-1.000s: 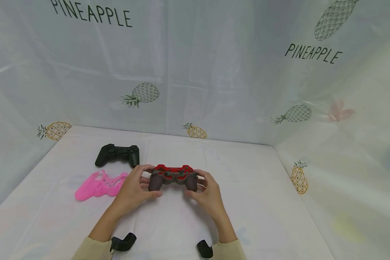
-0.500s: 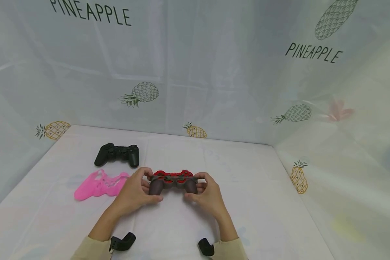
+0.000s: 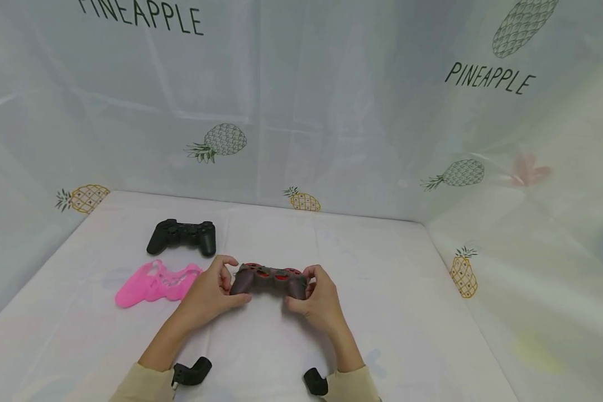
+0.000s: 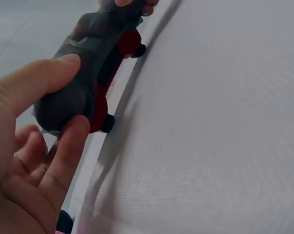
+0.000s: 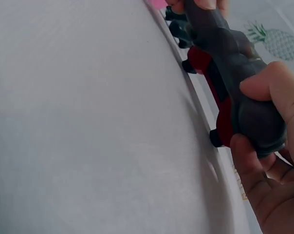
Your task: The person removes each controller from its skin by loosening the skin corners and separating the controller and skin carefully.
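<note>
A red game controller [image 3: 270, 273] with a dark grey cover over its grips is held between both hands, above the white table in the head view. My left hand [image 3: 207, 295] pinches its left end, thumb below the grip and fingers behind. At the other end, my right hand [image 3: 322, 301] holds the right grip the same way. In the left wrist view the dark cover [image 4: 66, 105] lies between thumb and fingers, with the red face turned toward the tabletop. The right wrist view shows the opposite grip [image 5: 259, 119] pinched alike.
A black game controller [image 3: 182, 237] lies at the back left of the white table [image 3: 397, 312]. Before it, partly behind my left hand, lies a pink silicone controller cover [image 3: 153, 283]. A pineapple-print curtain [image 3: 341, 123] rises behind and at the sides.
Both hands have tipped the red controller, so less of its red face shows and its right end sits slightly lower. The black controller and pink cover stay put.
</note>
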Tool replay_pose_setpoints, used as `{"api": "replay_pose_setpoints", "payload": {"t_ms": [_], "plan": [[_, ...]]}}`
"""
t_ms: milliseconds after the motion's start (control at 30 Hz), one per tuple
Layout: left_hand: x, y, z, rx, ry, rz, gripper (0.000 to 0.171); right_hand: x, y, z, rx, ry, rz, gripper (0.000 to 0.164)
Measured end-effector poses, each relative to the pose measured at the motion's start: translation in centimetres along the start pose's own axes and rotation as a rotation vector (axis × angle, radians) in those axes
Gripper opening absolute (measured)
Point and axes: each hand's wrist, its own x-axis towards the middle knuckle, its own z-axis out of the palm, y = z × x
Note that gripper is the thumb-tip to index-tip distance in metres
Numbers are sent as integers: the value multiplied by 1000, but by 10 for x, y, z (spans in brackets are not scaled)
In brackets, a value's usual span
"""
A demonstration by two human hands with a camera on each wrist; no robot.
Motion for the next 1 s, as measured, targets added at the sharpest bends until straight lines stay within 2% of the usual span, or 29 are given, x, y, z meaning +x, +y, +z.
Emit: {"api": "replay_pose_setpoints", "payload": {"t_ms": [100, 167, 333, 433, 567, 867, 1000], "plan": [[0, 1, -2, 2, -26, 3, 94, -1, -1, -4, 20, -6, 15, 58], [0, 1, -2, 28, -48, 18, 97, -1, -1, -6, 39, -12, 24, 60], [-1, 0, -2, 73, -65, 50, 90, -1, 0, -8, 10, -41, -13, 74], [-1, 0, -2, 83, -43, 16, 87, -1, 0, -9, -27, -67, -66, 81], [-1, 0, -1, 106, -19, -11, 85, -1, -1, -10, -4, -84, -118, 80], [-1, -1, 2, 225, 42, 83, 81, 3, 1, -4, 120, -76, -144, 77], [-1, 0, 4, 169, 36, 79, 81, 3, 2, -3, 109, -40, -175, 76]]}}
